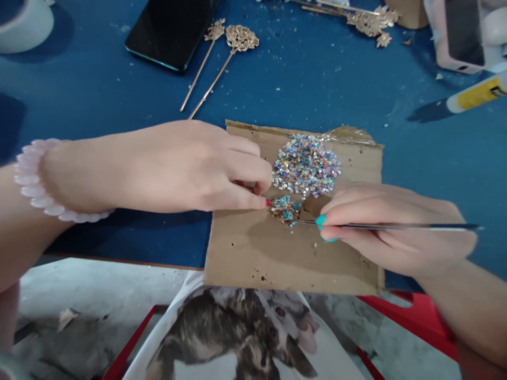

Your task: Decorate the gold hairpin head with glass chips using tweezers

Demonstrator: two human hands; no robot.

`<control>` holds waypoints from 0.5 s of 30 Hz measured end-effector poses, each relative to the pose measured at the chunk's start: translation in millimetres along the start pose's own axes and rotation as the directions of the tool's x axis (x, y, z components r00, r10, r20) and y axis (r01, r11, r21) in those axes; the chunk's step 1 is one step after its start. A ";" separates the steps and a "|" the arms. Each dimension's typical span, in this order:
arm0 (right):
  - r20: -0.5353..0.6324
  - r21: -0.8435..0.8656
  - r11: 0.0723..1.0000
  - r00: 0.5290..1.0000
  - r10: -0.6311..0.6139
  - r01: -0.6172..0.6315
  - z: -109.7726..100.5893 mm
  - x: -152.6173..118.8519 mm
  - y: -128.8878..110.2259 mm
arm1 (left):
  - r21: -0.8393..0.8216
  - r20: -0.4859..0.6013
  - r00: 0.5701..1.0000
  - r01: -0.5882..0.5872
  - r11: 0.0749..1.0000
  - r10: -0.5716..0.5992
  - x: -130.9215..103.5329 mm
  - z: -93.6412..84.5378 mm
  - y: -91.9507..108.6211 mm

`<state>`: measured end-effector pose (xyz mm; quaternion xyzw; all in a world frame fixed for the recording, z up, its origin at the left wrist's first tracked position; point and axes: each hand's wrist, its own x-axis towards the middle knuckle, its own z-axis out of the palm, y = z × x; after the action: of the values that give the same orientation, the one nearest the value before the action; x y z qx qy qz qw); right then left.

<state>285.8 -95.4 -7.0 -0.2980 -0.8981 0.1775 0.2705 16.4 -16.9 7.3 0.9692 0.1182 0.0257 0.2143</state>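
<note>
My left hand [198,169] is closed, with the thumb and finger pinched at the edge of a small gold hairpin ornament [288,209]. Turquoise chips cover part of that ornament; most of its stem is hidden under my fingers. My right hand [392,227] grips slim metal tweezers [356,226] between thumb and fingers. Their tips reach the lower edge of the ornament, close to a tiny turquoise chip [292,231]. Just above lies a round heap of multicoloured shiny chips [307,164]. All of this sits on a piece of cardboard [253,258].
Two gold hairpins [242,38] lie beside a black phone [168,34]. More gold hairpins [372,22] are at the back. A yellow-and-white tube [479,94] lies on the right, below a white device [463,37]. A white tape roll [26,26] stands at the left of the blue table [103,100].
</note>
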 end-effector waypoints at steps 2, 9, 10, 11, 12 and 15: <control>0.006 0.007 1.000 1.000 0.000 0.000 0.6 0.0 -0.5 | -0.001 -0.003 1.000 0.002 1.000 -0.002 0.1 0.2 -0.2; -0.028 0.039 0.999 0.999 0.025 -0.024 2.4 -0.8 -1.2 | 0.009 0.027 0.999 0.022 1.000 -0.022 0.2 -1.1 1.1; -0.021 0.047 0.999 0.999 0.025 -0.024 2.5 -0.8 -1.0 | 0.000 0.027 0.999 0.030 1.000 -0.030 0.1 -1.4 1.3; -0.015 0.054 0.998 1.000 0.024 -0.023 2.6 -0.9 -0.9 | -0.004 0.024 0.999 0.034 0.999 -0.034 -0.1 -1.6 1.3; -0.008 0.059 0.998 1.000 0.021 -0.021 2.7 -1.0 -0.9 | -0.005 0.021 0.999 0.035 0.999 -0.034 -0.3 -1.7 1.3; -0.016 0.060 0.998 0.999 0.029 -0.028 3.0 -1.5 -1.5 | -0.001 0.015 1.000 0.019 1.000 -0.019 -0.7 -1.1 0.6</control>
<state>284.4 -98.0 -9.2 -0.3040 -0.8858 0.2055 0.2842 15.7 -17.1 8.6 0.9682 0.1258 0.0165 0.2158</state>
